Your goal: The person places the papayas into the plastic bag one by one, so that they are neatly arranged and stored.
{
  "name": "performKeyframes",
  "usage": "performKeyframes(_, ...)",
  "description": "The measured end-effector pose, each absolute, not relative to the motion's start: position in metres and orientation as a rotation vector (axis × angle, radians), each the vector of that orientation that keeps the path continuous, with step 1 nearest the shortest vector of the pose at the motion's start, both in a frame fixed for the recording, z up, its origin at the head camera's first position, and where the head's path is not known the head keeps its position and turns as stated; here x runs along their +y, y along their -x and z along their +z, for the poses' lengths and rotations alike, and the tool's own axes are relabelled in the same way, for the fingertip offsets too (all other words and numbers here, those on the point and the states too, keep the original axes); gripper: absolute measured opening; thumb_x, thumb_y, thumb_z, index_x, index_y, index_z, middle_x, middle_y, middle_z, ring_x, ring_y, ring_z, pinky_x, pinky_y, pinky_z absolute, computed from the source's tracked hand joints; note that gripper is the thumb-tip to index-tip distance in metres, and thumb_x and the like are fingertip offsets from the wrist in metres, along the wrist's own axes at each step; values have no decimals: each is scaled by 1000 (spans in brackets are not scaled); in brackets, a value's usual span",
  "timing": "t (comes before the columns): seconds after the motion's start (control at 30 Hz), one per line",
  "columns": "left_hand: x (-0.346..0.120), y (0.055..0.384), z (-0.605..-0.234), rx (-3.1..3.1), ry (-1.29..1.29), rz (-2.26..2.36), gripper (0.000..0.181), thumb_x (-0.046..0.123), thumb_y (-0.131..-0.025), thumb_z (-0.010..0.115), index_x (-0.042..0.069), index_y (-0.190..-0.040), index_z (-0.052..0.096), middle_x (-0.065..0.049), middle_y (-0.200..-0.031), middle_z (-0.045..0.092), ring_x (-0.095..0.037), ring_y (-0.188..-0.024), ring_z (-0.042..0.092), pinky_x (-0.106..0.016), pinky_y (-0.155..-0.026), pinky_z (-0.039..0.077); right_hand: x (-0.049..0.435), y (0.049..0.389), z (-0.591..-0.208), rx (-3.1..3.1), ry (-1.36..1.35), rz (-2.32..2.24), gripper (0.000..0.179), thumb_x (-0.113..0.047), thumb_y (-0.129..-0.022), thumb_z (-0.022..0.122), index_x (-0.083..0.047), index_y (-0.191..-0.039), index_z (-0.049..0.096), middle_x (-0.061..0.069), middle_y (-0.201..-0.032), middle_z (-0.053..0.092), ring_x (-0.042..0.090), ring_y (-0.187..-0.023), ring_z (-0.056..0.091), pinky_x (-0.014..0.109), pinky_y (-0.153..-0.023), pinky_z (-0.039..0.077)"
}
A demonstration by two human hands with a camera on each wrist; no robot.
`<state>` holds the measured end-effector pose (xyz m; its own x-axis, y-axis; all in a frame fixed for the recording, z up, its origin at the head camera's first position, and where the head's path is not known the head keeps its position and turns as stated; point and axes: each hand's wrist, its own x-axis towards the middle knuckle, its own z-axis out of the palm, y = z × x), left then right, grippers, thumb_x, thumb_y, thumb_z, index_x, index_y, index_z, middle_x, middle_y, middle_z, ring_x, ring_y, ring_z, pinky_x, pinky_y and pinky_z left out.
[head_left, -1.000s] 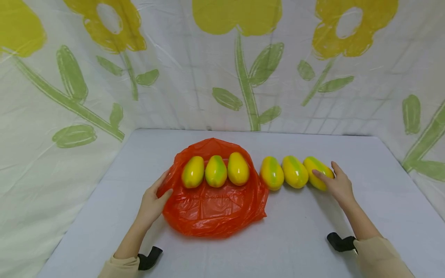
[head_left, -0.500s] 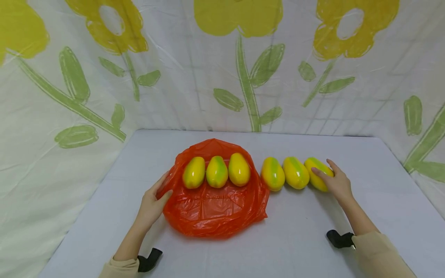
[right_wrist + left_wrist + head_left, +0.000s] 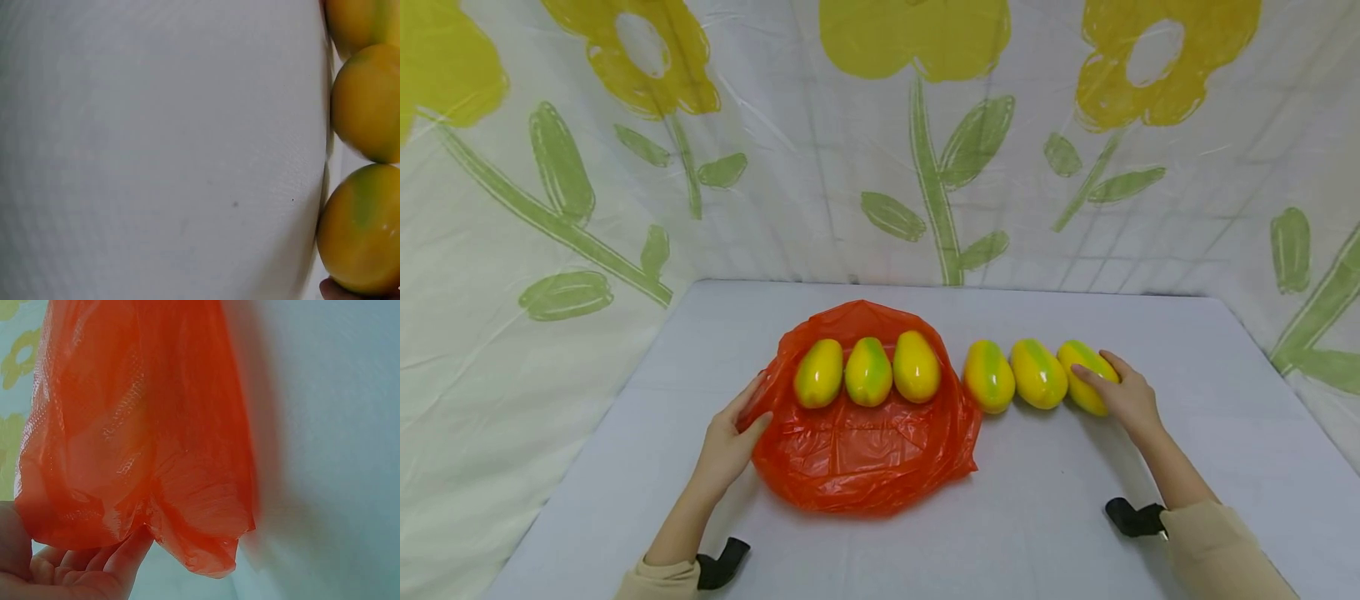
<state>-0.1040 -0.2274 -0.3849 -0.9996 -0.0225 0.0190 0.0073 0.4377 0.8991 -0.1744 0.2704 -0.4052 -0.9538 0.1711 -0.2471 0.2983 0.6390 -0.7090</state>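
A red plastic bag (image 3: pixel 857 454) lies spread on the table with its mouth open. Inside it, three yellow-green papayas (image 3: pixel 868 372) sit side by side. At the bag's left rim my left hand (image 3: pixel 724 442) holds the edge; in the left wrist view the fingers (image 3: pixel 128 556) reach behind the red film. Three more papayas stand in a row just right of the bag: one against its edge (image 3: pixel 988 377), a middle one (image 3: pixel 1038 373), and the rightmost papaya (image 3: pixel 1084 387). My right hand (image 3: pixel 1129 402) grips that last one from its right side, thumb in front.
All of this rests on a white-covered table (image 3: pixel 1037 517). A white curtain (image 3: pixel 790 183) printed with yellow flowers hangs behind and around it. A black strap end (image 3: pixel 724 563) sticks out at the left wrist, another black piece (image 3: pixel 1133 517) at the right.
My right fingers have shifted slightly on the rightmost papaya. The bag, the other papayas and my left hand stay in place; the head view has shifted a little.
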Motion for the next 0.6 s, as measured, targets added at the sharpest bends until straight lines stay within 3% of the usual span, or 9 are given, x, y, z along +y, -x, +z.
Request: performKeyframes(0.6,-227,103,-386,-2632,11,-1635,55,-3,-97,51,1,-149,35,-21,-149,39,-40,-134,41,-41,-100,41,268,170,-405,2686,-468,-1290,84,-52,-98,44,5,-152,13,35,-152,17,53,-137,20,64,-109,23)
